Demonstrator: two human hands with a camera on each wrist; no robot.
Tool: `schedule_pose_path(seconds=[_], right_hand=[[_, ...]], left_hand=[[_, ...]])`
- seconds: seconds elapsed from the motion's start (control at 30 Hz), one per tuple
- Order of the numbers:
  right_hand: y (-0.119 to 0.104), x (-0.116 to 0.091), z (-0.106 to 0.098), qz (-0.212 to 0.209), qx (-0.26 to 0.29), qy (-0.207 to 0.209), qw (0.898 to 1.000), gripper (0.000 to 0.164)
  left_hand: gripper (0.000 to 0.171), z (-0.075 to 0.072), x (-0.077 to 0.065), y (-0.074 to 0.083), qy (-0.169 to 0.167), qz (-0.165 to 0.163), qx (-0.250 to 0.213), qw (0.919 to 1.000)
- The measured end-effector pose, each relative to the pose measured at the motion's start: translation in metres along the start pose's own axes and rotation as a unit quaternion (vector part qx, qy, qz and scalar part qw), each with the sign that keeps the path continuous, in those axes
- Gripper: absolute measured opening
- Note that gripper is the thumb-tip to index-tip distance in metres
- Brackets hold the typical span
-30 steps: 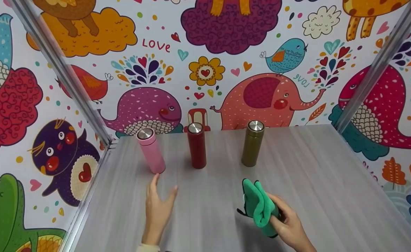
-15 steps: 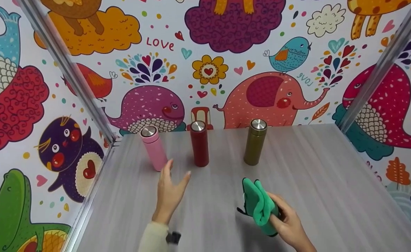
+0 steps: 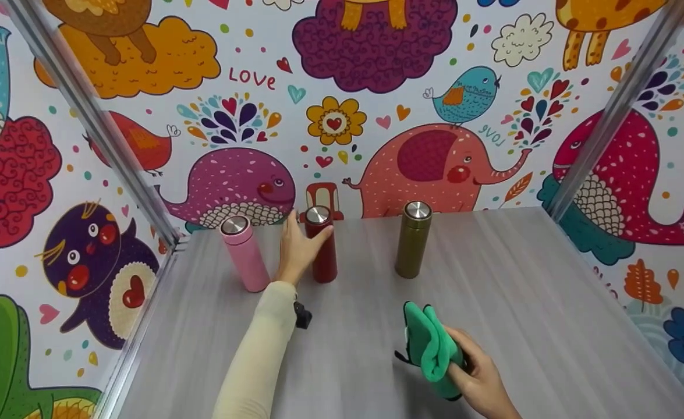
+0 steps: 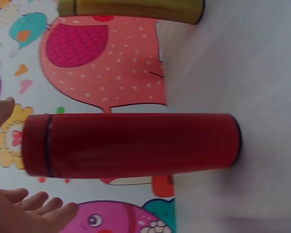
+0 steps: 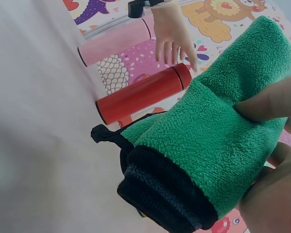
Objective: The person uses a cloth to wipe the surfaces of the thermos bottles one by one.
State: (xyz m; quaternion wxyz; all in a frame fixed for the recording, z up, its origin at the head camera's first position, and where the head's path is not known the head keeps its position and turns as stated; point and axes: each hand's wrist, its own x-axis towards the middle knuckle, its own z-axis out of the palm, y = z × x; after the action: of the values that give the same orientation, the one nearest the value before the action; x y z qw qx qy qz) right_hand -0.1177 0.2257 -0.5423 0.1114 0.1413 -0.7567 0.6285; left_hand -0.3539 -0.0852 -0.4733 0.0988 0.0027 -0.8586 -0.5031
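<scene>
Upright on the table (image 3: 353, 349) stands a red thermos bottle (image 3: 325, 262) with a silver-topped lid. My left hand (image 3: 297, 247) is right at its upper part, thumb on one side and straight, spread fingers on the other. The left wrist view shows the red bottle's lid end between the thumb and the fingers (image 4: 58, 218), which are not curled round it. My right hand (image 3: 480, 378) grips a folded green towel (image 3: 432, 346) with black edging and a small black loop (image 5: 103, 133). In the right wrist view the thumb presses into the terry cloth.
A pink thermos bottle (image 3: 248, 265) stands just left of my left hand. To the right of the red one is an olive-green thermos bottle (image 3: 411, 247). Behind them rises a wall (image 3: 371, 110) printed with cartoon animals, and metal posts (image 3: 97, 125) frame the corners.
My left hand has moved forward and right, from in front of the pink bottle to beside the red bottle's lid. The right hand keeps its hold on the towel, nearly still.
</scene>
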Motion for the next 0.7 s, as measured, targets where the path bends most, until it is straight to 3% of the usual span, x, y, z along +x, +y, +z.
schedule_pose_path(seconds=[0.2, 0.43, 0.57, 0.7], right_hand=[[0.004, -0.002, -0.005, -0.003, 0.003, 0.0, 1.0, 0.055], [0.005, -0.004, -0.005, -0.003, 0.004, -0.001, 1.0, 0.056], [0.004, -0.002, -0.006, 0.006, 0.007, -0.004, 1.0, 0.055], [0.003, 0.001, -0.007, -0.003, 0.004, 0.003, 1.0, 0.053]], left_hand=[[0.089, 0.016, 0.008, -0.003, 0.002, 0.0, -0.001, 1.0], [0.074, 0.012, -0.001, -0.002, 0.019, 0.018, -0.008, 0.9996], [0.073, 0.001, -0.017, 0.008, 0.009, 0.038, -0.018, 0.9991], [0.072, -0.007, -0.042, 0.023, -0.025, 0.067, -0.044, 0.9965]])
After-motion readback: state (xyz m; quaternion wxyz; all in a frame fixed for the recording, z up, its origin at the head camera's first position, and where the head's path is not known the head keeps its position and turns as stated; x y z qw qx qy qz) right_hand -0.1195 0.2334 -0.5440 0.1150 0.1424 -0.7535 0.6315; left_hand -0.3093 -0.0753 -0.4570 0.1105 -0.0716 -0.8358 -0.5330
